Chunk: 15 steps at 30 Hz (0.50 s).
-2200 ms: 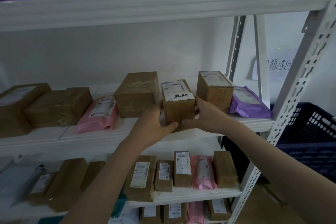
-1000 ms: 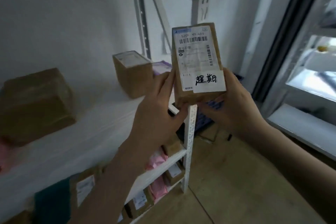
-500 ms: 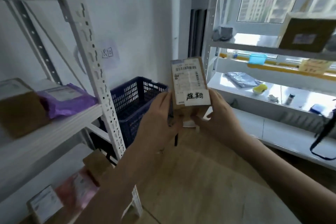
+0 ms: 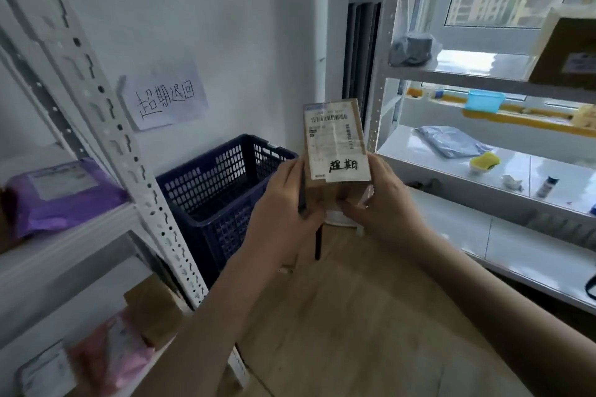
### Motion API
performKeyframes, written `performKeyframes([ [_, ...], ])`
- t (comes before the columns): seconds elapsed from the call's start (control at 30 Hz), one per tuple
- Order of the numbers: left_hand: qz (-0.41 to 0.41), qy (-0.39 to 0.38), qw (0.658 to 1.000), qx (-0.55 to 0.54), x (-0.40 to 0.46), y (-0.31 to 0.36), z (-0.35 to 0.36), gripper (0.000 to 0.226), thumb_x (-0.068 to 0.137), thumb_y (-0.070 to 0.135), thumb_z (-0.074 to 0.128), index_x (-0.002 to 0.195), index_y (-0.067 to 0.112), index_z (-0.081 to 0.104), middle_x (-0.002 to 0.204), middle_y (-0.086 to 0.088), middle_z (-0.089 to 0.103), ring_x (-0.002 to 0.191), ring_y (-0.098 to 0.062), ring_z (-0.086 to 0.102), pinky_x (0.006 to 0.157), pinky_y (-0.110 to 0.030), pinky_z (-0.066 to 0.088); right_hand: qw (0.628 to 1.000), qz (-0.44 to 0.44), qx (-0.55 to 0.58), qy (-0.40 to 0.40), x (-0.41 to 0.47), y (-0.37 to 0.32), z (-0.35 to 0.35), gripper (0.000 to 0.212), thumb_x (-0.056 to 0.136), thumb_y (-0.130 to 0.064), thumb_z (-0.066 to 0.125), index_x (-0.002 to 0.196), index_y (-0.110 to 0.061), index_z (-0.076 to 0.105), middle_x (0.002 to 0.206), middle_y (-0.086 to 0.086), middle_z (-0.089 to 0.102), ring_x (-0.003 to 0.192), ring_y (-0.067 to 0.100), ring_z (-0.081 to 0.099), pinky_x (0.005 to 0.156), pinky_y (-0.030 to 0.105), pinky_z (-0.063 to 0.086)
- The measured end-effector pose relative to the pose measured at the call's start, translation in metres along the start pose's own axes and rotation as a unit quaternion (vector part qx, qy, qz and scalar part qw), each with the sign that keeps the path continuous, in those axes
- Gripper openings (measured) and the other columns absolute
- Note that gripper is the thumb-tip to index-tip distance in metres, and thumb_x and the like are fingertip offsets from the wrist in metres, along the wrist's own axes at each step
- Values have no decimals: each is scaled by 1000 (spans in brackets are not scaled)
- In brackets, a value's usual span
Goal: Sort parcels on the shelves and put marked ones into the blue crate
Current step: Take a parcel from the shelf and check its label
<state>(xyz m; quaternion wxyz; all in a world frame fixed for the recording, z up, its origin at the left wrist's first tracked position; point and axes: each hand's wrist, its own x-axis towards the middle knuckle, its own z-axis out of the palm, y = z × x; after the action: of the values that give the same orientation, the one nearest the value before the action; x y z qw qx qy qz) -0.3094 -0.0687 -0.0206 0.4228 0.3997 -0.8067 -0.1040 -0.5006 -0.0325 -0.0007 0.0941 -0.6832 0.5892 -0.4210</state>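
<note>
Between the two shelving racks, both hands hold up one marked brown parcel (image 4: 335, 145).

At its lower end the left hand (image 4: 283, 206) grips the parcel's left side and the right hand (image 4: 383, 203) grips its right side, fingers of both curled round the cardboard, so it stands upright with its white shipping label (image 4: 333, 138) facing the camera and black handwritten characters on a white slip at the label's foot. Just left of the parcel and lower down, the blue crate (image 4: 219, 184) sits on the wooden floor (image 4: 371, 316) against the wall, beside the slotted white upright (image 4: 106, 126) of the left rack. A paper notice (image 4: 166, 97) with handwriting is stuck to the wall above the crate. On the left rack lies a purple mailer bag (image 4: 61, 193), with a pink mailer (image 4: 109, 354) on the shelf below. To the right stands the second white rack (image 4: 483, 77) before a window.
</note>
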Motion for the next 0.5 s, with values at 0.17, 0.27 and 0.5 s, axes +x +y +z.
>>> performKeyframes([
  [0.17, -12, 1, 1000, 7, 24, -43, 10, 71, 89, 25, 72, 152, 17, 42, 144, 5, 47, 132, -7, 47, 99, -16, 47, 1000, 4, 10, -20, 41, 19, 34, 87, 69, -59, 66, 147, -32, 38, 140, -10, 49, 117, 17, 56, 87, 47, 56],
  [0.27, -13, 1, 1000, 23, 46, -82, 14, 72, 88, 26, 73, 152, 17, 41, 144, 5, 46, 132, -8, 47, 101, -22, 50, 1000, 5, 5, -21, 75, 28, 62, 83, 74, -48, 75, 147, -33, 38, 141, -12, 48, 121, 12, 53, 93, 44, 53],
  [0.5, -20, 1, 999, 39, 100, -160, 19, 71, 89, 31, 68, 152, 16, 39, 146, 4, 44, 132, -9, 47, 97, -18, 49, 999, 5, 13, -33, 155, 45, 118, 84, 73, -46, 76, 147, -30, 38, 142, -10, 48, 126, 12, 51, 96, 46, 52],
])
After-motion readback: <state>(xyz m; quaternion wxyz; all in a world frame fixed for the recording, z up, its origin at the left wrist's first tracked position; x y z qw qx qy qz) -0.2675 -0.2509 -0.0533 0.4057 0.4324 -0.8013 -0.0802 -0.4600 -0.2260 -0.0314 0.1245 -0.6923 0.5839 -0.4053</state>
